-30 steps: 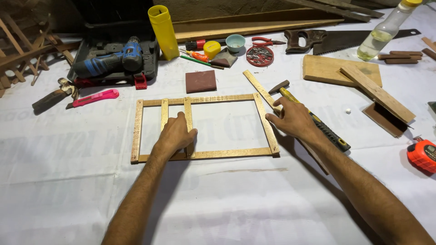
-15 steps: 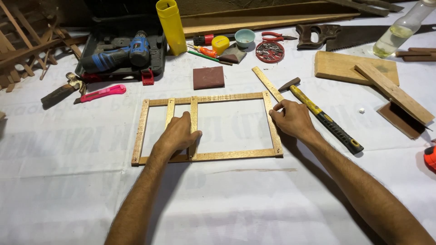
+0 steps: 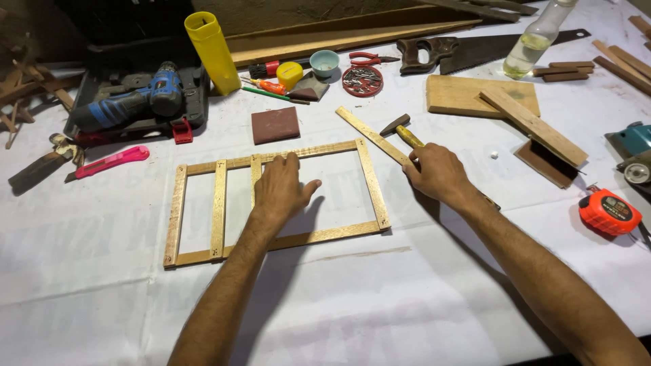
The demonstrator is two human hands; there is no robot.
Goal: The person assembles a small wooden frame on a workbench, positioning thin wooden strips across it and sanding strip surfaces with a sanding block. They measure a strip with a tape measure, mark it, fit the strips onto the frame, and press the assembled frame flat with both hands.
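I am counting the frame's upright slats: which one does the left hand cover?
The left hand lies on the third upright slat from the left; the other three uprights lie uncovered in the wooden frame.

A blue cordless drill [image 3: 129,102] is lying in its dark case beside a yellow tube [image 3: 211,51], while a handsaw [image 3: 475,49], an orange tape measure [image 3: 609,211], a pink utility knife [image 3: 112,161] and a clear bottle [image 3: 532,44] are sitting around the white-covered table [image 3: 407,298].

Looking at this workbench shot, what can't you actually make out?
- Head view: the left hand covers part of the gold-painted wooden slat frame.
- The right hand hides most of the yellow-handled hammer.
- The clear plastic bottle is cut off by the top edge.
- The contents of the round red tin are too small to tell.
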